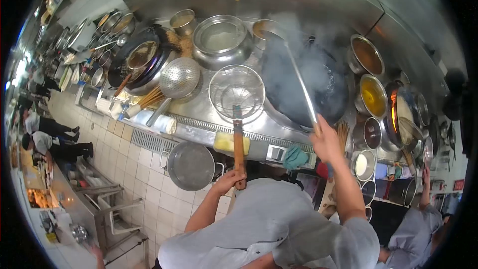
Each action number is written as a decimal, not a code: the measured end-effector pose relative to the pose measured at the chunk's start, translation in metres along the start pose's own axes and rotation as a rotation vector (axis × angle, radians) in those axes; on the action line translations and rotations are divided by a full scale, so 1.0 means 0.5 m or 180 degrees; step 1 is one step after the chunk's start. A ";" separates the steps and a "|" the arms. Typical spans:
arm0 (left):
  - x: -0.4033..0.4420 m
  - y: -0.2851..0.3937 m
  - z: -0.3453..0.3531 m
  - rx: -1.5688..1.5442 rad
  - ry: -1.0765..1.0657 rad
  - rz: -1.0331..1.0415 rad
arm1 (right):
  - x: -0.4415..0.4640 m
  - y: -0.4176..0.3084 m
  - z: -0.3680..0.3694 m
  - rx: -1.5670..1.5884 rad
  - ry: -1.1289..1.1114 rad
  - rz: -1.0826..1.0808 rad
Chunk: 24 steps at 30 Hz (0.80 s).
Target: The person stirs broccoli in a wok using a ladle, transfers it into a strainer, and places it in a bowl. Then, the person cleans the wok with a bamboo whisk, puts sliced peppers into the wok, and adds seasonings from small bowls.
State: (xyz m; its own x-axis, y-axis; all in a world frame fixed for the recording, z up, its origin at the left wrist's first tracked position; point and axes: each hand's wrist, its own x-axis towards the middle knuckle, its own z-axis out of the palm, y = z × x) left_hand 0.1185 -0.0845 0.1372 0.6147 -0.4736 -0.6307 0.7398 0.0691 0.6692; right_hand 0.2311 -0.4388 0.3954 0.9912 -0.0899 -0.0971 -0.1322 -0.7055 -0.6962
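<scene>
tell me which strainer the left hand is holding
The wire strainer with the wooden handle, between the perforated metal skimmer and the vapour-filled black wok. The left hand grips that handle; no hand is on the skimmer.

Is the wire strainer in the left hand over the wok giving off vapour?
No, the wire strainer sits left of that wok, its wooden handle in the left hand.
</scene>
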 end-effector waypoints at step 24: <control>-0.084 -0.008 -0.047 -0.0474 -0.0328 0.0327 | 0.447 -0.282 0.386 0.5993 -0.2647 0.1626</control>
State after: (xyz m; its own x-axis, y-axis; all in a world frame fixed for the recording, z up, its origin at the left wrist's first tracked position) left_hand 0.0960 -0.0442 0.1519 0.6634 -0.5442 -0.5135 0.7117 0.2470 0.6577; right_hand 0.4701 -0.2240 0.3345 0.7105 0.6321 -0.3092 -0.6946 0.7005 -0.1638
